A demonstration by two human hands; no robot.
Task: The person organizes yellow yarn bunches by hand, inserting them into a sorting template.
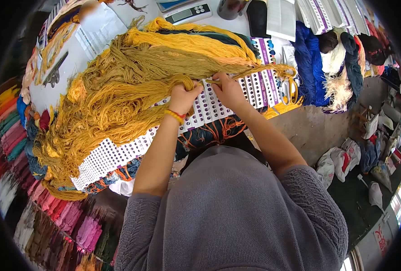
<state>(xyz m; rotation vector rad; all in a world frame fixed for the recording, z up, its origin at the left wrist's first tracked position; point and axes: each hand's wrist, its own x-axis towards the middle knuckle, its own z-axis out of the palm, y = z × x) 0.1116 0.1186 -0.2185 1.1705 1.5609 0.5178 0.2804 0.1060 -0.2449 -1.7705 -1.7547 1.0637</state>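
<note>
My left hand (183,97) is closed around the end of a golden-mustard yarn hank (128,97), with a bundle looping over the fingers. Close beside it, my right hand (229,91) pinches an olive-gold strand of yarn (215,82). Under both hands lie white punched cards (202,108) with rows of round holes. Beyond them stretches an olive yarn hank (160,61), and bright yellow yarn (178,40) lies farther back. A twisted gold strand (266,67) runs off to the right, near a pair of yellow-handled scissors (293,90).
A digital scale (188,14) and a dark cup (231,8) stand at the back. Dark scissors (56,70) lie at the left by a paper sheet (101,29). Blue hanks (306,63) hang at the right edge. Pink and red hanks (67,217) line the lower left.
</note>
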